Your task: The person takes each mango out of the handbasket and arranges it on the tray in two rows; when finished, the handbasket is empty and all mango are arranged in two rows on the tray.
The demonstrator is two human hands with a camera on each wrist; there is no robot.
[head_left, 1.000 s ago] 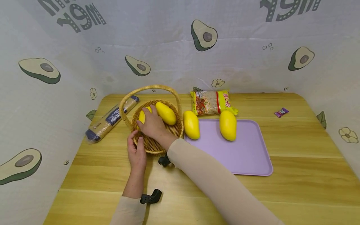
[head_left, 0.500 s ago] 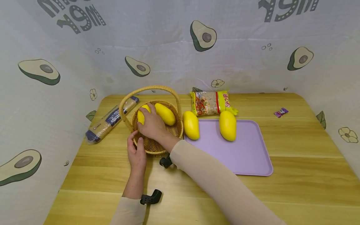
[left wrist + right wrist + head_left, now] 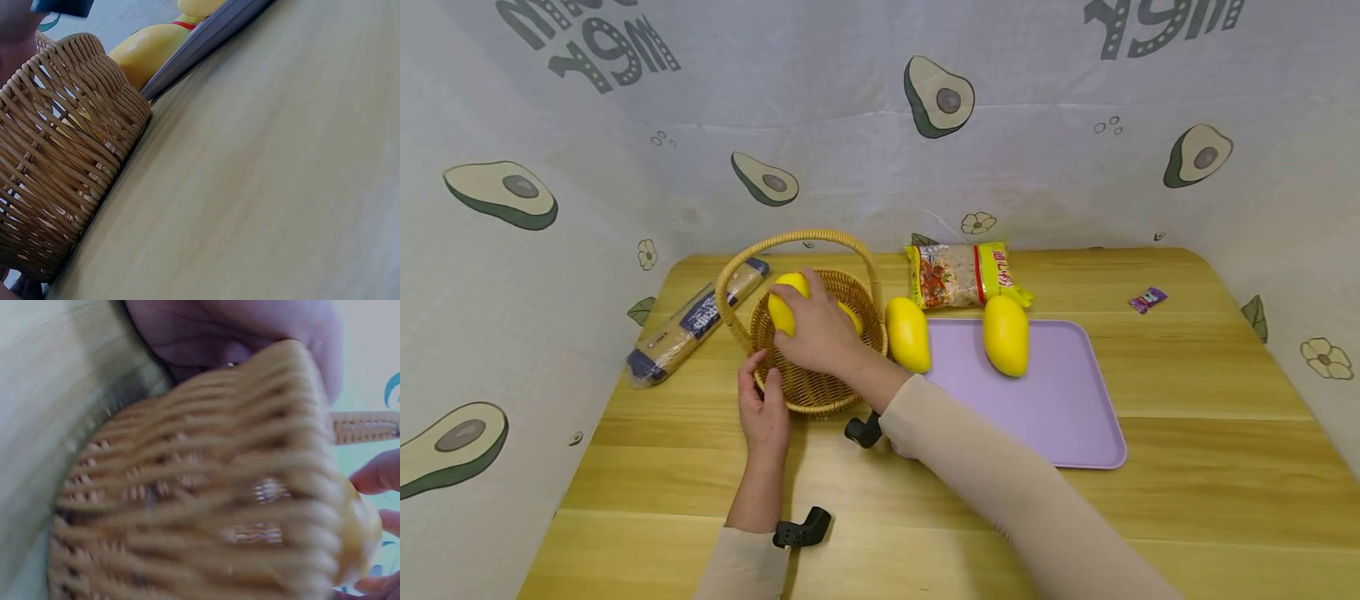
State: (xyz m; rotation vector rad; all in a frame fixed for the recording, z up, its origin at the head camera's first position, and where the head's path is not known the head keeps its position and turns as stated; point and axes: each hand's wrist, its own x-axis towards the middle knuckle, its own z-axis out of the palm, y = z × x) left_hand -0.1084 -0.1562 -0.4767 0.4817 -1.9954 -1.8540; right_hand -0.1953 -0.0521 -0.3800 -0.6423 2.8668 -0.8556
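Note:
A yellow mango [image 3: 782, 314] is held in the fingers of my right hand [image 3: 823, 329], above the inside of the wicker basket [image 3: 820, 407]. Behind that hand, a second mango [image 3: 851, 317] inside the basket is mostly hidden. My left hand [image 3: 765, 421] holds the basket's near left side, its fingers and thumb spread around the wall. In the left wrist view the woven wall [image 3: 75, 144] fills the left. The right wrist view shows the held mango [image 3: 359, 534] at the rim, pinched by fingertips. Two more mangoes, one left [image 3: 907, 335] and one right [image 3: 1006, 336], lie at the tray's far side.
The purple tray [image 3: 1037, 417] is right of the basket. Behind it lies a yellow food packet [image 3: 958, 275]. A long noodle pack [image 3: 696, 321] lies left of the basket, and a small purple candy [image 3: 1147, 300] sits far right. The basket's tall handle [image 3: 808, 237] arches over it.
My right hand has lifted the mango slightly and shifted a little to the right, covering more of the other mango in the basket. My left hand has stayed at the basket's side.

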